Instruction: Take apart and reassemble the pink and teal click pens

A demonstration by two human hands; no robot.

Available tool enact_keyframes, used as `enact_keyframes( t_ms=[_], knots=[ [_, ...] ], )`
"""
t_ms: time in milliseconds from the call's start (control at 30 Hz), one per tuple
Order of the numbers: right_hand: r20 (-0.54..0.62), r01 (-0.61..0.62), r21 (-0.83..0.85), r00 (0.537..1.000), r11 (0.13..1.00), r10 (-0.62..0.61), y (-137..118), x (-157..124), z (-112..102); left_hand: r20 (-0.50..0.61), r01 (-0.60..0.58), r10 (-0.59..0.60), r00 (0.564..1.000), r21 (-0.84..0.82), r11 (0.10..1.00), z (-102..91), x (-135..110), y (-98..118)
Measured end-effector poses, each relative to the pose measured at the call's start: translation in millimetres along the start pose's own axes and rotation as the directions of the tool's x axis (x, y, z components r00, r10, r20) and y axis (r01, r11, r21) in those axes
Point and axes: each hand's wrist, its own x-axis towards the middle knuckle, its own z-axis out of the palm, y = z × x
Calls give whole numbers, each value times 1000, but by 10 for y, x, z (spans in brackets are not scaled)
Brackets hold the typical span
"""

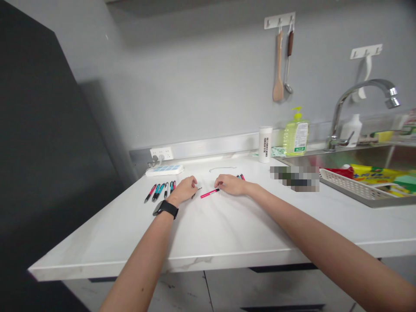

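On the white countertop, my left hand (186, 189) is closed, with a small dark pen part (196, 192) at its fingertips. To its right, my right hand (230, 184) has its fingers pinched together at the black end of a pink pen barrel (208, 194). The barrel points down to the left, toward the gap between my hands. Several pens (159, 191) in pink, teal and black lie side by side left of my left hand. Behind my right hand, more pens (241, 177) show only in part.
A white power strip (165, 170) sits at the back left, and a thin wire (222, 168) lies behind my hands. Toward the right stand a white canister (265, 145), a yellow-green soap bottle (296, 135), a blurred-out item (295, 178), a draining tray (344, 190) and the sink faucet (338, 108).
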Motion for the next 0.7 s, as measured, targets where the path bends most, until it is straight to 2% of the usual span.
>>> enact_keyframes(
  t_ms=[367, 533, 700],
  knots=[
    [32, -10, 6, 999, 1000, 10, 1, -7, -14, 91, -43, 51, 995, -79, 996, -11, 6, 81],
    [14, -37, 0, 999, 999, 37, 11, -16, -20, 93, -41, 41, 995, -2, 999, -18, 1, 105],
    [3, -41, 25, 999, 999, 41, -16, -20, -23, 130, -122, 126, 983, -37, 992, -10, 13, 113]
  ],
)
